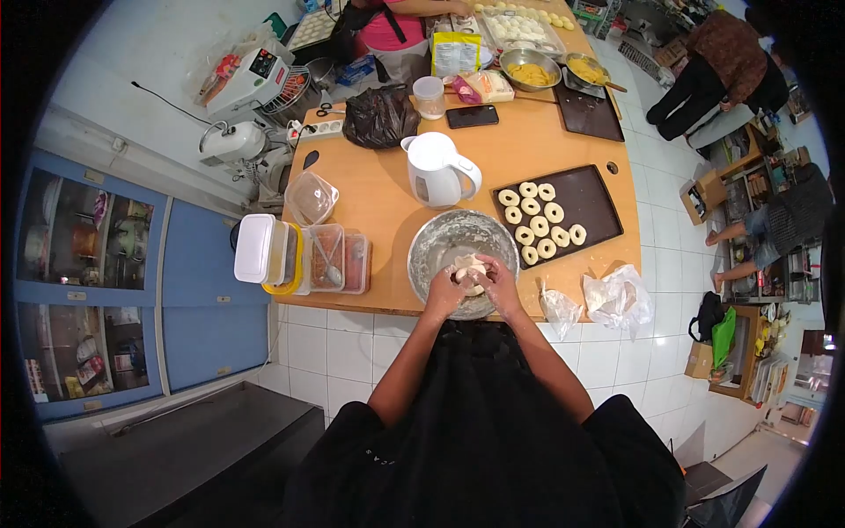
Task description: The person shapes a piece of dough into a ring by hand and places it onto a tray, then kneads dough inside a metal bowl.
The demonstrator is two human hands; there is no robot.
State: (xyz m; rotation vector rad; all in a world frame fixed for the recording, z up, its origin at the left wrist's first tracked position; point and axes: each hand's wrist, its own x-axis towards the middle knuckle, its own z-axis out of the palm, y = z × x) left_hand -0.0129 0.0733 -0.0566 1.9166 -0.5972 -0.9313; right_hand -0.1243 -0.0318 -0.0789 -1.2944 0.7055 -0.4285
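The dough piece [471, 269] is between the 2 hands, over the bowl [426, 242] at the table's near edge; whether it touches the bottom is unclear. The left hand [446, 289] and right hand [500, 286] curl their fingers narrowly round it, tips partly hidden. The step in hand looks like shaping or working dough; the next move seems to call for light, even pressure so it neither tears nor sticks.

The dough is pale, soft-looking and lumpy; the round metal bowl is smeared with floury residue. Toward the table's right edge, a dark, flat, rectangular tray [597, 198] carries about 12 smooth dough rings [554, 212]. Beyond the bowl stands a glossy white kettle [431, 172]; crumpled, translucent plastic bags [619, 299] lie at the near right corner.
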